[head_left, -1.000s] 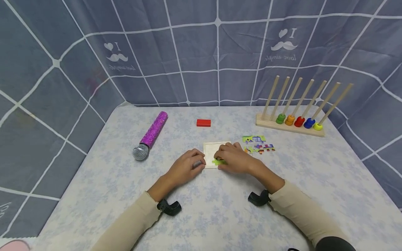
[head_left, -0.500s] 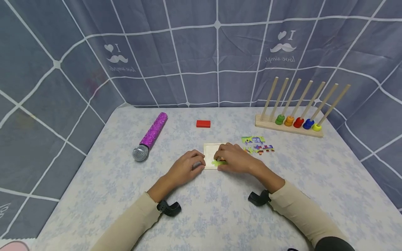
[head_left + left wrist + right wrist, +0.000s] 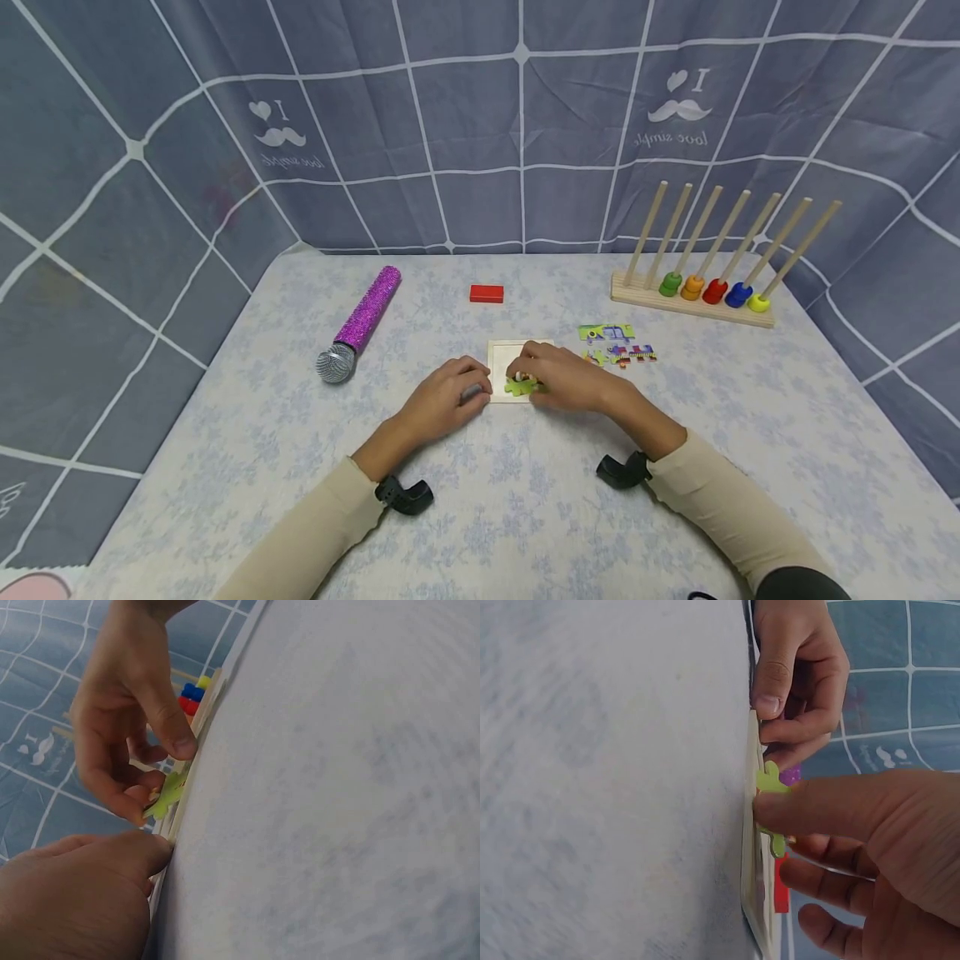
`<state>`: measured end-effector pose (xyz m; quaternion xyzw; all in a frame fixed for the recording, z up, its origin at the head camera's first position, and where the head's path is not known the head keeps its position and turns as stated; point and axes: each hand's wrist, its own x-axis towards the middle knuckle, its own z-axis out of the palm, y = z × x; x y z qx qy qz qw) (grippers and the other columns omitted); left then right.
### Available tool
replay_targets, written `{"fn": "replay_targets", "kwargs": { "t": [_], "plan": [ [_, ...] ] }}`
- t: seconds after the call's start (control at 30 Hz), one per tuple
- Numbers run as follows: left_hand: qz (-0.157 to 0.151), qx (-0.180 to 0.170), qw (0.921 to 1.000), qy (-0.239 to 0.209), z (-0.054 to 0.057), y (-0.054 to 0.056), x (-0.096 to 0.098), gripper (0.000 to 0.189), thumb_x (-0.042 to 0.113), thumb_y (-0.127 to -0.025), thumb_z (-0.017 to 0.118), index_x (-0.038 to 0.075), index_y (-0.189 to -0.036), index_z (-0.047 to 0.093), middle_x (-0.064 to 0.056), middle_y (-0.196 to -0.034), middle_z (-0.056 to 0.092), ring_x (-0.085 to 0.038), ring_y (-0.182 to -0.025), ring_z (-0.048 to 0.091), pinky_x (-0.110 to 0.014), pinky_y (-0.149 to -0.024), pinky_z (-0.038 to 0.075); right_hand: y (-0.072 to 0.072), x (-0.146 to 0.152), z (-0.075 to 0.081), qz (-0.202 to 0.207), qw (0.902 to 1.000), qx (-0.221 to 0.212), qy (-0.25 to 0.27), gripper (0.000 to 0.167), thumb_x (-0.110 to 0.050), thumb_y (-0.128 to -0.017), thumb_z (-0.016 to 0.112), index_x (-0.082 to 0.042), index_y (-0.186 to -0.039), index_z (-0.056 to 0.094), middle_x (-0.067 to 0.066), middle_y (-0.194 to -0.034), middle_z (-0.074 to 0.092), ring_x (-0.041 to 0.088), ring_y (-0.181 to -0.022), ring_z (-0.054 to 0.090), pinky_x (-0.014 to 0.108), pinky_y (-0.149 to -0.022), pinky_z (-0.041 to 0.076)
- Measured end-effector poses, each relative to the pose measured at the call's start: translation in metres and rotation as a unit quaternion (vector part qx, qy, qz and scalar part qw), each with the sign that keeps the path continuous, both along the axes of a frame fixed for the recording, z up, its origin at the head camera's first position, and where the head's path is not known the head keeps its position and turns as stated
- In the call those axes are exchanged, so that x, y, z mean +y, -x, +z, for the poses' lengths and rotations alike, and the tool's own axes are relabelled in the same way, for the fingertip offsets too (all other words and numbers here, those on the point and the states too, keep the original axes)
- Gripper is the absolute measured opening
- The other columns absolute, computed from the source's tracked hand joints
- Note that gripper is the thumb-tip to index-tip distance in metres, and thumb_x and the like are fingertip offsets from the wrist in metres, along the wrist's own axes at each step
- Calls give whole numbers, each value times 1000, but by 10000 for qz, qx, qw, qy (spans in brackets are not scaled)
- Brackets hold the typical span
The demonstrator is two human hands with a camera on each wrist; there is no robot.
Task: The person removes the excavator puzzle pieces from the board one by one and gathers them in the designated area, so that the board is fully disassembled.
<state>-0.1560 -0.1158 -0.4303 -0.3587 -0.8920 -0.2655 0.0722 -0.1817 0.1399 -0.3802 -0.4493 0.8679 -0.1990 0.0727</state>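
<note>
A shallow wooden puzzle tray (image 3: 501, 358) lies flat on the table between the hands. My left hand (image 3: 447, 400) holds its left edge, the thumb at the near corner, as the right wrist view also shows. My right hand (image 3: 564, 379) is over the tray's right part and pinches a lime-green puzzle piece (image 3: 521, 387) between thumb and fingers. In the left wrist view the green piece (image 3: 171, 793) stands tilted against the tray. Its printed face is mostly hidden by the fingers. Several loose puzzle pieces (image 3: 606, 332) lie just right of the tray.
A purple glitter microphone (image 3: 367, 312) lies at the left. A red block (image 3: 487, 293) sits behind the tray. At the back right stands a wooden peg rack (image 3: 693, 307) with coloured beads. A grey checked curtain (image 3: 465, 125) hangs behind the table.
My right hand has shifted slightly, its thumb moving right, and more of the green piece shows, now turned and tilted. The left hand stays on the tray's edge.
</note>
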Motion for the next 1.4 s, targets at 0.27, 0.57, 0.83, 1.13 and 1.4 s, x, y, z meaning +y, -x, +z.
{"fn": "replay_targets", "kwargs": {
  "t": [0.27, 0.57, 0.83, 1.13, 1.4],
  "plan": [
    [-86, 61, 9999, 80, 0, 1, -1, 6, 18, -96, 72, 15, -102, 73, -4, -119, 63, -23, -109, 59, -38, -94, 49, -4, -5, 4, -69, 9998, 41, -176, 35, 4, -89, 74, -5, -122, 68, 9, -116, 57, 19, -96, 56, 33, -81, 50],
    [-59, -20, 9998, 167, 1, 2, 2, 8, 20, -97, 72, 16, -103, 74, -4, -121, 62, -23, -112, 59, -39, -96, 49, 3, 15, 19, -243, 9982, -307, 447, 33, 1, -88, 68, -5, -121, 67, 6, -112, 58, 18, -91, 58, 35, -78, 51],
    [54, -55, 9995, 295, 2, 2, 1, 9, 21, -96, 73, 17, -103, 74, -4, -122, 62, -23, -112, 59, -40, -95, 49, 12, 91, 19, -1178, 9839, -470, 1262, 26, 6, -87, 71, -10, -108, 71, 1, -108, 63, 22, -89, 58, 39, -71, 51],
    [103, -71, 9996, 244, 2, 2, 0, 8, 20, -96, 74, 17, -103, 74, -5, -122, 62, -24, -112, 59, -41, -95, 49, -7, 140, -1, -1561, 9730, -1232, 1176, 26, 8, -86, 74, -10, -106, 71, 2, -109, 65, 22, -93, 58, 35, -79, 52],
    [82, -73, 9996, 250, 1, 2, 1, 8, 20, -96, 73, 17, -103, 74, -5, -123, 62, -25, -112, 58, -41, -95, 48, -5, 143, -12, -1545, 9741, -1501, 690, 27, 10, -83, 73, -11, -99, 71, 2, -108, 63, 21, -93, 57, 33, -81, 52]
  ]
}}
